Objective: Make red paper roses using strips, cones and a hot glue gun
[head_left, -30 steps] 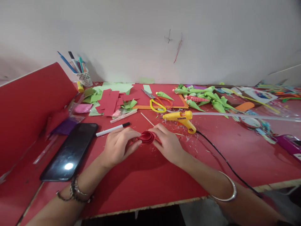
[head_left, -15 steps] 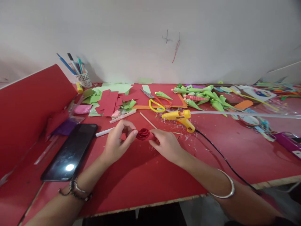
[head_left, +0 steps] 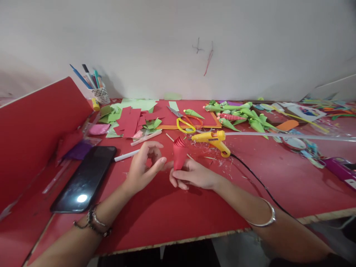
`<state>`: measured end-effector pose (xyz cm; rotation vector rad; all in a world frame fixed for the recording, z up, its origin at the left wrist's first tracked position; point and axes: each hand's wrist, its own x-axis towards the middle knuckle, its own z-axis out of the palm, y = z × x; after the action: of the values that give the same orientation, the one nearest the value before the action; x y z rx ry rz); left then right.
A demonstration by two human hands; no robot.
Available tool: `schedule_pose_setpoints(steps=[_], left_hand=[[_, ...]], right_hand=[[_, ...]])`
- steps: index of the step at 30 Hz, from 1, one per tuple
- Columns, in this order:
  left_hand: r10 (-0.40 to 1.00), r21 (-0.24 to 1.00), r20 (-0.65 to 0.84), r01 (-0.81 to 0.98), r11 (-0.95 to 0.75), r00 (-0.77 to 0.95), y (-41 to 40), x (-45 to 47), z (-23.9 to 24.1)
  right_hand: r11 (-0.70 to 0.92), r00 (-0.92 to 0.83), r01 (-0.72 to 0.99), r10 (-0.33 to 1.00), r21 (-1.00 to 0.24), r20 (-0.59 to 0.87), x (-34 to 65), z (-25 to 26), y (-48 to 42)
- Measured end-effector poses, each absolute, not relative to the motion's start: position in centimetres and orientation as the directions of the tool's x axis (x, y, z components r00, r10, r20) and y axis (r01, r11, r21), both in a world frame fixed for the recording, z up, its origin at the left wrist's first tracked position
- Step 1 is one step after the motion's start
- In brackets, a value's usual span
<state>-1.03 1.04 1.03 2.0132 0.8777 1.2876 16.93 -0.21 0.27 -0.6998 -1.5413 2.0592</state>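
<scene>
A rolled red paper cone point(head_left: 180, 152) stands nearly upright, its layered spiral top facing up. Its narrow lower end is pinched between the thumb and fingers of my right hand point(head_left: 194, 175). Just to the left, my left hand point(head_left: 145, 167) is curved with thumb and fingers apart, and nothing shows in it. Behind the cone, a thin stick point(head_left: 170, 137) lies partly hidden on the red table point(head_left: 167, 218). A yellow glue gun point(head_left: 213, 139) rests to the right of the cone, its nozzle pointing left.
Yellow-and-orange scissors point(head_left: 185, 124) lie behind the hands. Green paper cones point(head_left: 244, 113) are heaped at the back right, red paper strips point(head_left: 130, 121) at the back left. A black phone point(head_left: 85, 178) lies left, a pen cup point(head_left: 100, 94) behind it. The glue gun's cord point(head_left: 261, 185) runs toward the front edge.
The red paper cone has turned from lying sideways between both hands to upright in my right hand. My left hand has let go of it and its fingers have spread.
</scene>
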Motion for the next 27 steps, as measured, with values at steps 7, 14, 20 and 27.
schedule_pose_setpoints(steps=[7, 14, 20, 27], left_hand=[[0.771, 0.739, 0.569, 0.233, -0.632, 0.286, 0.83, -1.12, 0.78], [0.746, 0.725, 0.609, 0.193, -0.661, 0.268, 0.89, -1.18, 0.49], [0.763, 0.736, 0.585, 0.216, -0.642, 0.276, 0.84, -1.38, 0.81], [0.730, 0.830, 0.230, 0.261, -0.492, 0.644, 1.04, -1.16, 1.35]], right_hand=[[-0.293, -0.856, -0.072, 0.508, -0.954, -0.091, 17.24, 0.17, -0.30], [-0.444, -0.934, -0.181, 0.358, -0.877, 0.011, 17.55, -0.06, -0.28], [-0.470, -0.959, -0.164, 0.281, -0.867, 0.029, 17.41, 0.18, -0.49], [-0.482, -0.906, -0.111, 0.408, -0.869, -0.110, 17.23, -0.26, -0.38]])
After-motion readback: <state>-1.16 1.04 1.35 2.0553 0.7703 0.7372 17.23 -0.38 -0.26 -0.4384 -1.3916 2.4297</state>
